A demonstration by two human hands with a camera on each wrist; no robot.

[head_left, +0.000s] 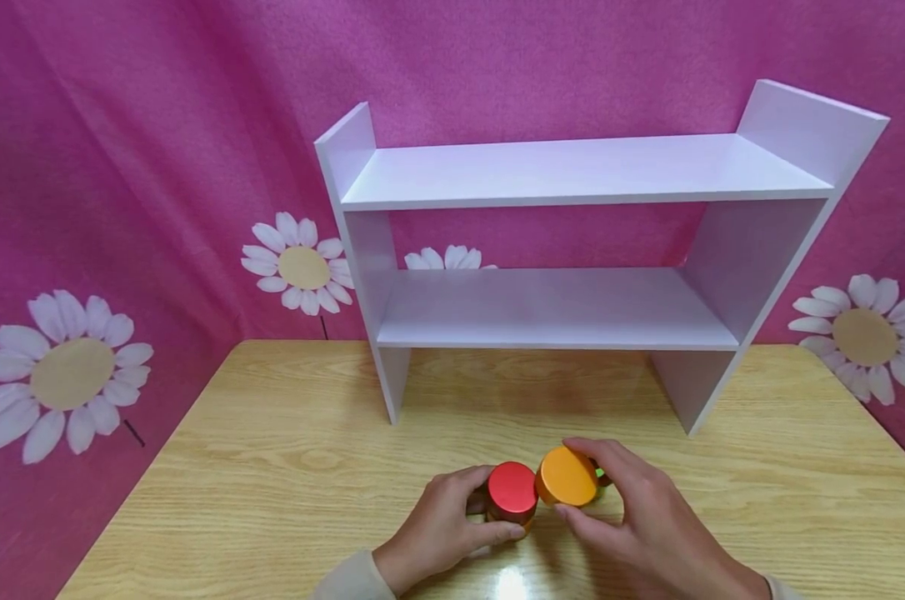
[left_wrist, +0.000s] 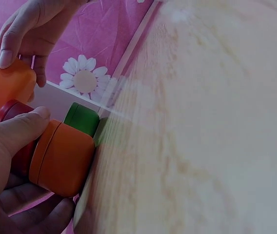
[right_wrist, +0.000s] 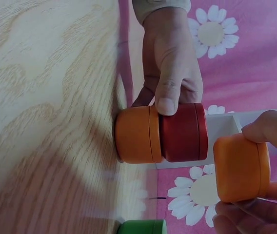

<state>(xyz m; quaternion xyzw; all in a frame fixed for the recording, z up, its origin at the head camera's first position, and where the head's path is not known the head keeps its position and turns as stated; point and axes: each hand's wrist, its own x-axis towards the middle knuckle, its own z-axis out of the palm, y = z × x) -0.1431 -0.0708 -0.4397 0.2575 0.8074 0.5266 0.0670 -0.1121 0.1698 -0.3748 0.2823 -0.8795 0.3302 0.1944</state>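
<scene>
A red round tin [head_left: 512, 487] sits on top of an orange tin [right_wrist: 133, 135], which stands on the table. My left hand [head_left: 447, 518] grips this stack from the left, its thumb lying across the red tin near the seam between the two. In my right hand [head_left: 642, 506], a second orange tin [head_left: 566, 476] is pinched between thumb and fingers. It is held tilted, up beside the red lid and clear of the table. On the table, mostly hidden behind the right hand in the head view, stands a green tin [left_wrist: 82, 119].
A white two-tier shelf [head_left: 557, 308] stands at the back of the wooden table [head_left: 272, 467]. Behind it and to the left hangs a pink cloth [head_left: 197, 125] printed with white daisies.
</scene>
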